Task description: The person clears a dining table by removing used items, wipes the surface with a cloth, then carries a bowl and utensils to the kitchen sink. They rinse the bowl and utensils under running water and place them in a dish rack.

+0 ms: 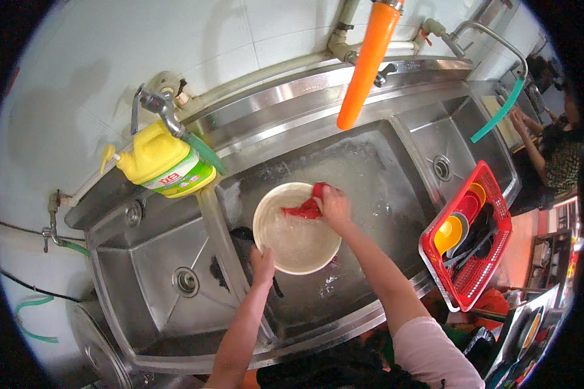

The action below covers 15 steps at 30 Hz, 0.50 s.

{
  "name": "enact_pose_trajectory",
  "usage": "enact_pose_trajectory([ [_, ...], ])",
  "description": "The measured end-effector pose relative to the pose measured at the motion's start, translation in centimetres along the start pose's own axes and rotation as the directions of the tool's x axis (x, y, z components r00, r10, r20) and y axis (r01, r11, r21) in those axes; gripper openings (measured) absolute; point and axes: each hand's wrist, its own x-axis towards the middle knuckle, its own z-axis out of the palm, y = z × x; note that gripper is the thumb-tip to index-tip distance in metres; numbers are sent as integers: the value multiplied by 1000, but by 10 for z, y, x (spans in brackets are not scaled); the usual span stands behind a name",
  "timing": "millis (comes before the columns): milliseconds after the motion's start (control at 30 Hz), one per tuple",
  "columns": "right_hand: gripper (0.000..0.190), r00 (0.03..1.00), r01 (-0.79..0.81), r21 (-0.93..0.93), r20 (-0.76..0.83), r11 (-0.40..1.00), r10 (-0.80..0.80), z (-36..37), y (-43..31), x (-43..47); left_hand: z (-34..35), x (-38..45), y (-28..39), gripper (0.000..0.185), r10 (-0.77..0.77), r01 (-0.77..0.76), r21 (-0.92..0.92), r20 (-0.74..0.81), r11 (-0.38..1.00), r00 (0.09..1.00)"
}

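A round white basin (292,243) with a wet inside sits in the middle compartment of a stainless steel sink (321,323), above cloudy water (370,194). My left hand (263,262) grips its near left rim. A red cloth (304,210) is bunched in my right hand (335,204) at the basin's right inner wall, with part of it hanging down inside. Something dark lies under the water left of the basin; I cannot tell what it is.
A yellow detergent jug (163,158) stands on the back left ledge under a tap (160,104). An orange hose (370,63) hangs over the sink. A red plastic basket (501,231) of bowls and utensils rests at the right. Another person's hands (518,121) show at far right.
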Motion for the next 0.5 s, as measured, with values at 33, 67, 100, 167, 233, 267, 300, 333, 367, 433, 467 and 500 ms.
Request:
enact_pose_trajectory([
  [33,31,989,-140,30,49,990,139,-4,0,-12,2,3,-1,36,0,-2,-47,-41,999,999],
  [67,33,956,-281,51,100,958,275,-3,-1,-25,3,7,-5,34,-41,49,128,-67,991,997],
  [100,34,912,-408,138,112,903,395,3,-4,-40,7,15,-20,33,14,-4,82,-119,997,993],
  [167,37,832,-550,320,126,771,541,23,-6,-74,26,26,-54,32,110,-114,-7,-219,993,969],
  [233,38,846,-498,470,79,729,527,45,-3,-99,44,10,-35,33,-55,28,-123,-220,992,974],
  [267,39,853,-473,571,107,671,511,51,-3,-111,50,6,-33,34,-129,102,-134,-213,986,968],
  [300,40,860,-445,663,131,601,492,58,-3,-118,57,3,-32,35,-202,175,-143,-205,974,958],
  [333,38,772,-546,776,319,316,550,55,-24,-120,57,15,-73,35,-231,162,-338,-176,927,957],
  [367,37,661,-607,794,509,-5,551,49,-36,-121,61,16,-90,37,-252,194,-381,-107,904,962],
  [433,38,571,-786,604,631,129,525,39,-16,-114,66,14,-91,40,-427,380,-437,-10,815,904],
  [467,40,634,-763,573,576,298,515,30,-4,-108,65,16,-98,41,-350,304,-427,-31,852,936],
  [500,42,695,-719,522,523,458,494,23,3,-101,61,20,-105,43,-270,225,-415,-51,881,962],
])
